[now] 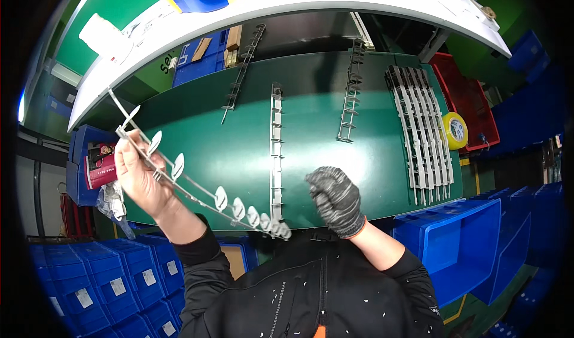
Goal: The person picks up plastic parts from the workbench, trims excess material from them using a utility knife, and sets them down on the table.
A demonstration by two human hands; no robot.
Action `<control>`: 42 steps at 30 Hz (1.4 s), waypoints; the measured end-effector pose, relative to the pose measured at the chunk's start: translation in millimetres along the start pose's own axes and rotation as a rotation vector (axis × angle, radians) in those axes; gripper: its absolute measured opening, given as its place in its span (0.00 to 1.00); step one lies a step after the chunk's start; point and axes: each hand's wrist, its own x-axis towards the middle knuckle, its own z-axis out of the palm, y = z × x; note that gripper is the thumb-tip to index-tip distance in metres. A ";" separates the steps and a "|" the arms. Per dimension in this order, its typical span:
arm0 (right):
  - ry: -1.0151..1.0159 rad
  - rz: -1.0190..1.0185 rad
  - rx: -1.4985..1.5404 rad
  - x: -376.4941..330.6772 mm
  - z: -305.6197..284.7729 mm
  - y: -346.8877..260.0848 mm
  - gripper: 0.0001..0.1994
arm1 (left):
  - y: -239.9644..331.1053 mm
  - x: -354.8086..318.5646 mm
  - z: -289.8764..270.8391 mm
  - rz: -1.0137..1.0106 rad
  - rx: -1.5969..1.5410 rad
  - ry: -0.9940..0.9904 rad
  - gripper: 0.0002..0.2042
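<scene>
My bare left hand is closed around a long thin metal rail with several pale oval discs along it. The rail slants from the far left down toward my chest, raised over the table's left part. My right hand, in a grey knitted glove, is curled closed above the table's front; whatever it may hold is hidden. Between my hands a similar metal rail lies lengthwise on the green table. Two more lie farther off, a left rail and a right rail.
Several rails lie side by side in a stack at right, beside a yellow tape roll and a red crate. A blue bin stands front right. Stacked blue boxes fill the lower left. A white shelf spans the back.
</scene>
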 end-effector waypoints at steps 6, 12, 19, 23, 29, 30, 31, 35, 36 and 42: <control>-0.255 0.775 0.454 7.3 -6.1 -2.2 0.08 | -25.0 -51.6 39.3 -0.528 0.649 -0.198 0.08; -0.311 0.246 -0.034 2.9 9.7 -18.9 0.09 | -71.6 -119.4 34.1 -1.025 0.345 -0.306 0.11; -0.313 0.360 0.034 -6.4 9.4 -21.1 0.09 | -72.9 -127.9 36.6 -1.071 0.290 -0.309 0.11; -0.339 0.413 0.064 -5.1 6.6 -23.7 0.10 | -71.2 -128.7 35.0 -1.119 0.274 -0.337 0.12; -0.366 0.418 0.113 -3.7 -2.2 -20.5 0.10 | -68.1 -124.9 37.6 -1.170 0.245 -0.411 0.13; -0.348 0.356 0.036 -3.7 -3.7 -19.2 0.08 | -68.5 -124.4 37.3 -1.185 0.257 -0.449 0.13; -0.331 0.294 -0.040 -3.9 -4.8 -18.0 0.07 | -68.6 -124.3 38.5 -1.184 0.254 -0.448 0.13; 0.221 0.007 -0.291 -6.6 -11.0 -12.2 0.04 | -67.7 -125.9 40.1 -1.222 0.263 -0.472 0.13; 0.328 0.123 -0.232 -6.8 -15.6 -13.3 0.03 | -68.3 -128.4 37.2 -1.252 0.291 -0.497 0.13; -0.316 0.639 0.436 -7.4 -13.5 -10.7 0.08 | -69.2 -126.8 36.2 -1.224 0.240 -0.429 0.13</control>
